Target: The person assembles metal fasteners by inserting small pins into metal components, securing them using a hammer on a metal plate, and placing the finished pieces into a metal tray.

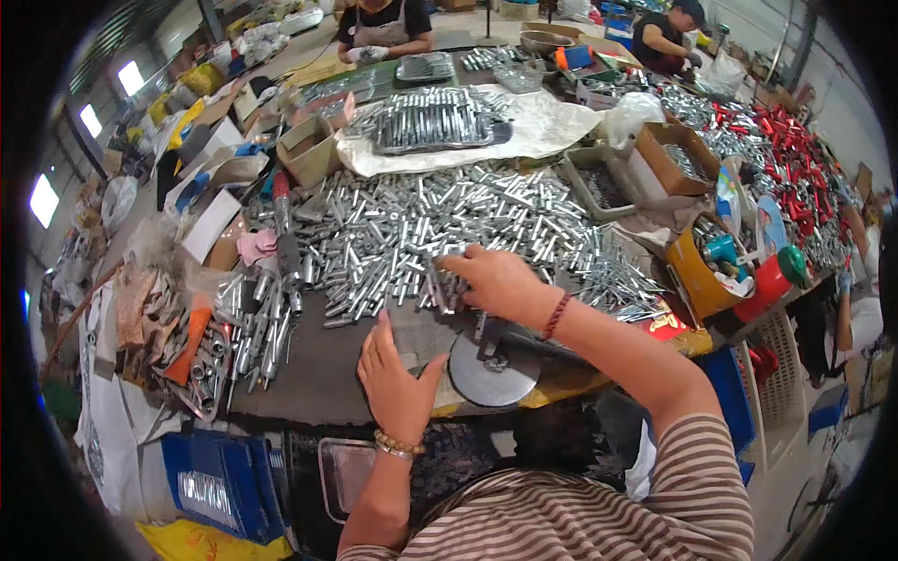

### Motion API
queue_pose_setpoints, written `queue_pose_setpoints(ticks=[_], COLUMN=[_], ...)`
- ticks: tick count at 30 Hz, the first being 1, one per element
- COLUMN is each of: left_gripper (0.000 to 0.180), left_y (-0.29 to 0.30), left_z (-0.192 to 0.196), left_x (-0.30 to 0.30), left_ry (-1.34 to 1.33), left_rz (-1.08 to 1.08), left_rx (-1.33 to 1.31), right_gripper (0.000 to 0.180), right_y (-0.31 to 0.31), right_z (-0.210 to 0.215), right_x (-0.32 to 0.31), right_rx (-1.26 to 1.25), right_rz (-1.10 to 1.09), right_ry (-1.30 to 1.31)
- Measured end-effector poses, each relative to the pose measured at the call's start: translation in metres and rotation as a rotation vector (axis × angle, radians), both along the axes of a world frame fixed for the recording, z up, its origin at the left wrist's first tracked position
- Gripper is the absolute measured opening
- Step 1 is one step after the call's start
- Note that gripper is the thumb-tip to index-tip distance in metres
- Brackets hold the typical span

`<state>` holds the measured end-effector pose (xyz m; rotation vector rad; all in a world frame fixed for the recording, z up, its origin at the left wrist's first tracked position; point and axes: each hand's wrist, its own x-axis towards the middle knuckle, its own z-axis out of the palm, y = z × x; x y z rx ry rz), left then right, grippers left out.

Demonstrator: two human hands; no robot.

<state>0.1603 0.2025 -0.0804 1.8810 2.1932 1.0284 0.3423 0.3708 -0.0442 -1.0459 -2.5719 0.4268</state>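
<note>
Two hands worked at the worktop's (309,383) near edge. Left hand (393,379) lay open, flat on a grey mat (421,332) beside a round metal disc (493,369). Right hand (496,280), fingers curled, gripped several silver tubes (440,290). Beyond spread a tube heap (440,220) toward mid-worktop.

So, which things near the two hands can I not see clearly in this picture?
All in the head view:
- Right hand: its fingertips are hidden among the small metal tubes; whether the grip closes on any cannot be told.
- Grey round disc: partly covered by the right forearm and a dark part on top.
- Left hand: its palm faces down, so anything under it is hidden.
- Single tubes: too small to tell their ends.
</note>
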Motion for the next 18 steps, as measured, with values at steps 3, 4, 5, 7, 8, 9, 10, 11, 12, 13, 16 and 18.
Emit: queue_pose_setpoints(ticks=[3, 4, 5, 7, 8, 9, 10, 11, 12, 13, 16, 18], left_gripper=[0.106, 0.106, 0.107, 0.105, 0.104, 0.104, 0.103, 0.102, 0.102, 0.101, 0.1, 0.081], left_y=[0.0, 0.0, 0.001, 0.003, 0.004, 0.003, 0.004, 0.004, 0.002, 0.002, 0.0, 0.012], left_z=[-0.002, -0.002, -0.002, -0.006, -0.007, -0.006, -0.005, -0.005, -0.007, -0.01, -0.01, -0.002], left_x=[-0.001, -0.001, -0.002, -0.001, -0.001, -0.001, -0.001, -0.001, -0.005, -0.008, -0.01, -0.002], left_ry=[0.023, 0.053, 0.082, 0.07, 0.056, 0.059, 0.059, 0.058, 0.062, 0.072, 0.102, 0.054], left_rz=[0.012, 0.019, 0.027, 0.032, 0.037, 0.041, 0.038, 0.033, 0.041, 0.025, 0.012, -0.003], left_rx=[-0.003, 0.022, 0.047, 0.035, 0.024, 0.019, 0.027, 0.033, 0.029, 0.059, 0.071, 0.167], right_gripper=[0.054, 0.051, 0.048, 0.047, 0.049, 0.051, 0.054, 0.054, 0.054, 0.053, 0.044, 0.031], right_y=[-0.013, -0.018, -0.023, -0.037, -0.041, -0.047, -0.054, -0.062, -0.072, -0.083, -0.131, -0.157], right_z=[-0.006, -0.006, -0.007, -0.004, -0.005, -0.001, 0.002, 0.006, 0.012, 0.017, 0.017, 0.002], right_x=[-0.02, -0.028, -0.036, -0.046, -0.047, -0.049, -0.046, -0.038, -0.031, -0.021, 0.023, 0.052], right_rx=[0.028, 0.063, 0.097, 0.032, 0.044, 0.056, -0.013, -0.018, 0.076, 0.168, 0.032, 0.196], right_rz=[0.07, 0.106, 0.142, 0.136, 0.189, 0.246, 0.241, 0.241, 0.201, 0.158, 0.082, 0.034], right_ry=[0.095, 0.061, 0.027, 0.026, 0.093, 0.164, 0.144, 0.147, 0.188, 0.229, 0.233, 0.392])
